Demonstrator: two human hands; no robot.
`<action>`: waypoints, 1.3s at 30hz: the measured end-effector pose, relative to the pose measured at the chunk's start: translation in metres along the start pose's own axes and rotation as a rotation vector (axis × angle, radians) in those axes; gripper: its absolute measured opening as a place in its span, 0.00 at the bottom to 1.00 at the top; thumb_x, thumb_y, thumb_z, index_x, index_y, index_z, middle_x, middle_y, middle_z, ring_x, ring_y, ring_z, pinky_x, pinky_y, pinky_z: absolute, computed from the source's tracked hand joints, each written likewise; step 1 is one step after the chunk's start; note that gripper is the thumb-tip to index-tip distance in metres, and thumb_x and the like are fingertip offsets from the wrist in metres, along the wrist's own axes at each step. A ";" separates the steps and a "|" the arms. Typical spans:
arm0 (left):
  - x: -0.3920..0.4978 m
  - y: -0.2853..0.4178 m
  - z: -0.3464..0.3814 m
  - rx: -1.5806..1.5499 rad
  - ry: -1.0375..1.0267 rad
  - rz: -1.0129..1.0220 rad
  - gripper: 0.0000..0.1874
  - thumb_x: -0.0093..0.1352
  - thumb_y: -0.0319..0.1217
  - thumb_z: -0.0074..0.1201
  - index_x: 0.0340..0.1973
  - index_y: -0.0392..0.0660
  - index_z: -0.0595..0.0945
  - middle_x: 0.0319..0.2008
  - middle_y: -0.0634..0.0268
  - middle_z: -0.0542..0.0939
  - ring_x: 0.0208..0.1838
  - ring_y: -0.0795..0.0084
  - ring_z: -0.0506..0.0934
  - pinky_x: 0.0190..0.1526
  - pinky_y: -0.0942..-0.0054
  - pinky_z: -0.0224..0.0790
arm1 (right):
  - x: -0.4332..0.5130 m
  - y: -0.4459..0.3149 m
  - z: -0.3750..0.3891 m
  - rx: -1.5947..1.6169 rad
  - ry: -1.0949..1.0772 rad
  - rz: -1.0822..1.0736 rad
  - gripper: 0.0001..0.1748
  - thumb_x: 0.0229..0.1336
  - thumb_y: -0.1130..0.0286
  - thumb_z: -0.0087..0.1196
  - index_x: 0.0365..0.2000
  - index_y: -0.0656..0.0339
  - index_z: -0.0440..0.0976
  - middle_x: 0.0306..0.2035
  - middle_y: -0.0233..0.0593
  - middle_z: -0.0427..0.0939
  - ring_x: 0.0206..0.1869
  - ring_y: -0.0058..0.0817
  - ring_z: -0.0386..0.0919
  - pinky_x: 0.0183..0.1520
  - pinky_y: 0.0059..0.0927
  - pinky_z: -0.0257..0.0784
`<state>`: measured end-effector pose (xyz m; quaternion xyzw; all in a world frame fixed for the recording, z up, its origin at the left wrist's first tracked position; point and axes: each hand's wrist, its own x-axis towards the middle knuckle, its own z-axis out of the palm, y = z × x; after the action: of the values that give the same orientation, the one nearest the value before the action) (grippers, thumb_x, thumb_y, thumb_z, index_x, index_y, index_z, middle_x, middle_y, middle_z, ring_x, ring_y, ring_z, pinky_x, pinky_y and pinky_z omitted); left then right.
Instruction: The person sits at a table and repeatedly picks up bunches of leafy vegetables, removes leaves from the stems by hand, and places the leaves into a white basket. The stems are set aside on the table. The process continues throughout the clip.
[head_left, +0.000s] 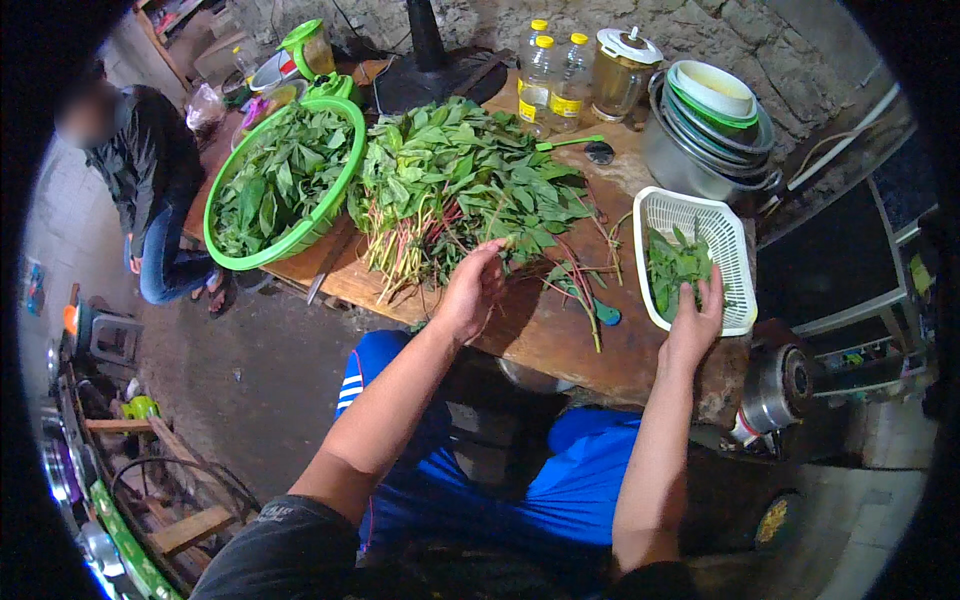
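Note:
My left hand (474, 292) is at the front edge of a large heap of leafy green stems (457, 165), its fingers closed around what looks like a thin stem with a pale green tip. Cut ends of the bunch, yellow-green and reddish, point towards me. On the right, my right hand (696, 313) reaches into a white plastic basket (739, 259), fingers apart against loose green leaves (667, 262); whether it grips any is not plain. Bare reddish stems (577, 277) lie between the heap and the basket, beside a teal-handled tool (606, 313), partly covered.
A green-rimmed basket of leaves (349, 180) stands left, near a knife (322, 277) at the wooden table's edge. Behind are plastic bottles (574, 82), a lidded jug (619, 79), stacked pots and colanders (694, 150). A person (150, 180) sits at left; a gas burner (776, 386) is right.

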<state>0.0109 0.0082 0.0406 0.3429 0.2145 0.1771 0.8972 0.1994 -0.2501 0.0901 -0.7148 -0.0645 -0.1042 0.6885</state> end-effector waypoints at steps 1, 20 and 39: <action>0.000 0.001 0.001 -0.001 0.017 -0.028 0.19 0.77 0.46 0.51 0.60 0.56 0.76 0.26 0.79 0.64 0.29 0.81 0.64 0.32 0.77 0.52 | 0.001 0.003 -0.001 -0.060 0.094 -0.108 0.28 0.65 0.82 0.56 0.65 0.65 0.72 0.66 0.43 0.72 0.67 0.35 0.71 0.68 0.37 0.66; 0.015 -0.021 -0.015 0.515 -0.010 0.325 0.21 0.83 0.29 0.41 0.69 0.45 0.57 0.40 0.63 0.83 0.27 0.83 0.68 0.29 0.81 0.62 | -0.065 0.040 0.058 -0.856 -0.648 -0.353 0.17 0.51 0.74 0.68 0.42 0.57 0.78 0.44 0.44 0.80 0.49 0.51 0.80 0.49 0.50 0.77; 0.011 -0.028 -0.004 0.272 -0.146 0.209 0.17 0.83 0.27 0.44 0.66 0.37 0.69 0.56 0.55 0.83 0.53 0.73 0.82 0.60 0.71 0.74 | -0.038 0.040 0.041 0.019 -0.454 0.288 0.17 0.68 0.78 0.60 0.54 0.73 0.73 0.45 0.37 0.81 0.46 0.23 0.80 0.48 0.26 0.76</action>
<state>0.0231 -0.0038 0.0156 0.4934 0.1340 0.2133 0.8326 0.1742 -0.2086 0.0407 -0.7152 -0.1160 0.1582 0.6708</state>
